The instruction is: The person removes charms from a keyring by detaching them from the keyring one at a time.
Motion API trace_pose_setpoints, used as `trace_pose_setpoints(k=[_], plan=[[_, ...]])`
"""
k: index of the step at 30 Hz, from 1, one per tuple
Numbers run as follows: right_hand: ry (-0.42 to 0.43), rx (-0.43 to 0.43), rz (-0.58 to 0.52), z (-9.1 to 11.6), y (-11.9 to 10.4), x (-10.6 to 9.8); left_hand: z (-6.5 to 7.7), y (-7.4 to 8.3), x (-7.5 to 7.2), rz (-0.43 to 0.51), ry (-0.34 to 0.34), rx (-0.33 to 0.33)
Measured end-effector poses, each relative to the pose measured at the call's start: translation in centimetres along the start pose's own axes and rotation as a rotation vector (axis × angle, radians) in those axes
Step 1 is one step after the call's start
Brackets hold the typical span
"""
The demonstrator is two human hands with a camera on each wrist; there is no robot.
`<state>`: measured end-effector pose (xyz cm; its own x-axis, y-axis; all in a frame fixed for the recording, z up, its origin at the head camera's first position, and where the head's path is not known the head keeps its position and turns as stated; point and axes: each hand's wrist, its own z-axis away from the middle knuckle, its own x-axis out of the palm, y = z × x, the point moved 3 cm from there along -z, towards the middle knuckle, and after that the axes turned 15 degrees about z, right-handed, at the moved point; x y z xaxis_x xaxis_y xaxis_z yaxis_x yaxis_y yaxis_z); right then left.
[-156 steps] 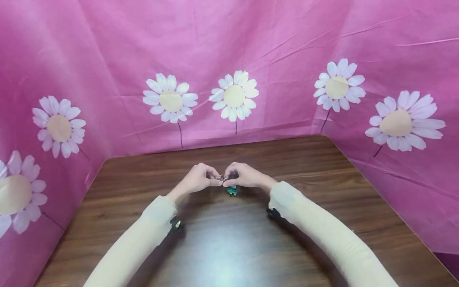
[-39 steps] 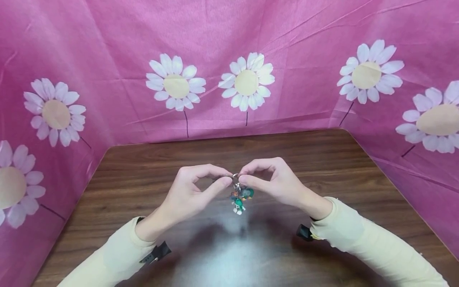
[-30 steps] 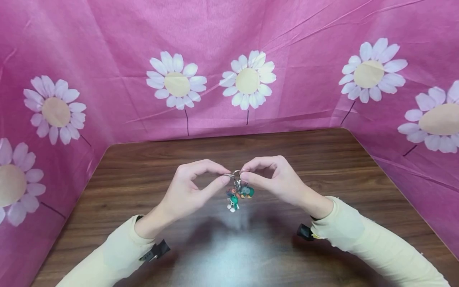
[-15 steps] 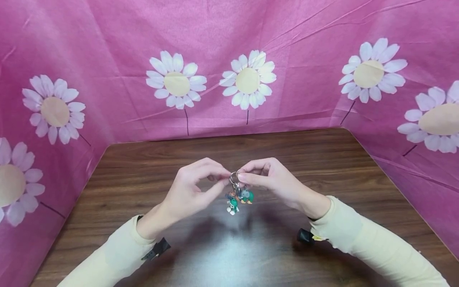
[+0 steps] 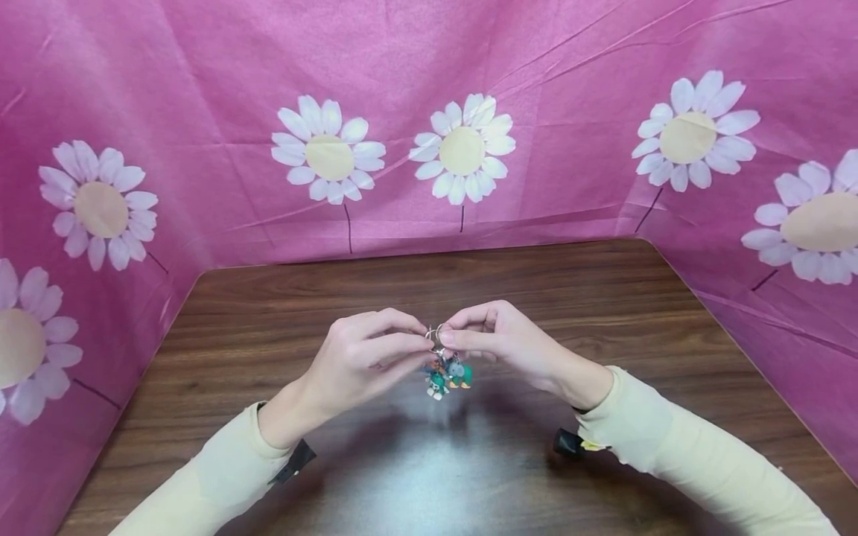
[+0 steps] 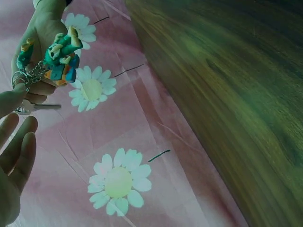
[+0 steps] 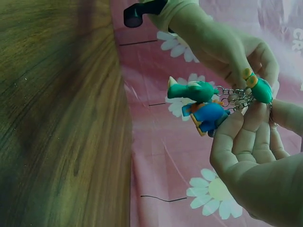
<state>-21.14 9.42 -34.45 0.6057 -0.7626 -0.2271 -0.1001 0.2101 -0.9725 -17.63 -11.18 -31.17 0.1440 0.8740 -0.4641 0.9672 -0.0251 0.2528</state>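
From my remote seat, the pink cloth (image 5: 556, 171) with its printed daisies fills most of the head view, walling in a wooden table (image 5: 670, 350). Two pale sleeves (image 5: 228, 465) reach over it to the hands, which meet near the middle.

The left hand (image 5: 351, 357) and the right hand (image 5: 519, 346) both pinch at the key ring between them, held up off the wood; fingers hide exactly where each tip sits. In the left wrist view I see some of the left hand's fingers spread away from the ring.

Three toy figures dangle below: a green one with pale parts (image 6: 60, 49), a blue and orange one (image 6: 67, 72), and a green one with orange feet (image 5: 459, 372).

The key ring (image 6: 19, 74) gathers their little chains (image 6: 35, 74), and a key (image 6: 47, 107) pokes out beside it. I judge the step to be fingertip work on that ring: I'd want one side steady, light pressure from the other, and the chains hanging untwisted.
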Motion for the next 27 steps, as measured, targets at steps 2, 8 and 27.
trace_pose_setpoints(k=[2,8,27], plan=[[-0.024,0.009,-0.034,-0.08,0.17,0.11,0.20,-0.07,-0.01,-0.039,-0.025,0.035],[-0.064,0.010,-0.077,-0.18,0.49,0.17,0.49,-0.23,0.07,-0.089,-0.052,0.079],[0.001,-0.081,0.162,0.54,0.82,0.10,0.56,-0.79,0.46,0.003,0.018,-0.174]])
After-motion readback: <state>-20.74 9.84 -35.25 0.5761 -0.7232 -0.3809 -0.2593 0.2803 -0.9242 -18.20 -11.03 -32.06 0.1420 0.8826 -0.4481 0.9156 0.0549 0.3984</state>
